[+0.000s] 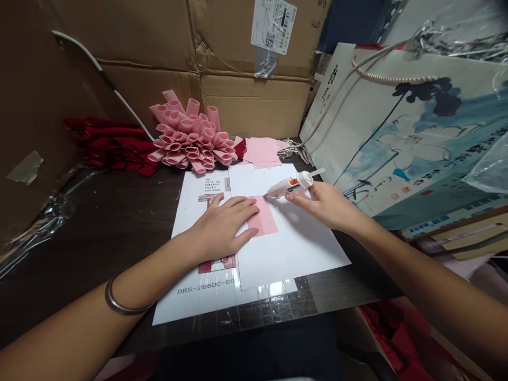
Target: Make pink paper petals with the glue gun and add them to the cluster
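A pink rectangle of paper or felt (265, 218) lies flat on white paper sheets (293, 254). My left hand (222, 227) rests on its left part, fingers stretched out and pressing it down. In my right hand (325, 203) is a white hot glue gun (291, 185), with a glue stick poking out of its back end. The nozzle touches or hovers just over the far edge of the pink piece; I cannot tell which. Behind the sheets stands a heap of rolled pink tubes (194, 132), beside a small stack of flat pink pieces (262, 152).
Folded dark red material (115, 148) lies at the back left. Cardboard boxes (254, 106) wall off the back. A large painted paper bag (397, 132) stands on the right, with a grey cable (337, 100) running down in front. Metal clips (298, 152) lie near the bag.
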### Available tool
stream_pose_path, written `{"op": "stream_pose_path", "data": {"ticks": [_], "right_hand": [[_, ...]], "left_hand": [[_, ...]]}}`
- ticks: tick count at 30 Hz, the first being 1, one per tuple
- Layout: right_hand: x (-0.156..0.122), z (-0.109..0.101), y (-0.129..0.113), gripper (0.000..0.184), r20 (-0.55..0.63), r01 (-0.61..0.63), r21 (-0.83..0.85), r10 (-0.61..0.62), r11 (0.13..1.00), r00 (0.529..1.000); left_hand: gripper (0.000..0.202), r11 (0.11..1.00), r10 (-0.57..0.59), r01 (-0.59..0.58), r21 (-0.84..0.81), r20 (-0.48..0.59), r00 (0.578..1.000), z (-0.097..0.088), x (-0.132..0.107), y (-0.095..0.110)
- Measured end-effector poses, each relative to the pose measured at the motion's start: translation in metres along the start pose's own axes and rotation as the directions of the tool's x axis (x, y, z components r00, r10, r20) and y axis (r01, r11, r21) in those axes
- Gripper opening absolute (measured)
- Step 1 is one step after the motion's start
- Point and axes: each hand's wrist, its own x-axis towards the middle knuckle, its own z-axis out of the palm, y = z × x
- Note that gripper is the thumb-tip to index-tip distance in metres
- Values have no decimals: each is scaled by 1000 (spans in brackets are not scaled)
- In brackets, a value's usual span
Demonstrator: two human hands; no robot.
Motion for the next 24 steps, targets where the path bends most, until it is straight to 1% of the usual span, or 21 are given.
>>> {"op": "stream_pose_path", "data": {"ticks": [8,13,18,24], "right_hand": [[-1,-2,-2,42,5,33,23,-33,999,999],[-1,-3,-1,44,31,-30,-41,31,999,999],[-1,-3,-1,45,47,-43,-50,45,998,998],[-3,-4,-3,45,34,-62,-85,65,994,997]], "left_hand": [[44,1000,-5,5,-14,-3,1000,0,0,0],[43,1000,-5,5,-1,10,1000,-1,1,1],[43,1000,-3,3,4,20,1000,-1,-1,0],[41,1000,-2,2,13,13,1000,-1,0,1]]}}
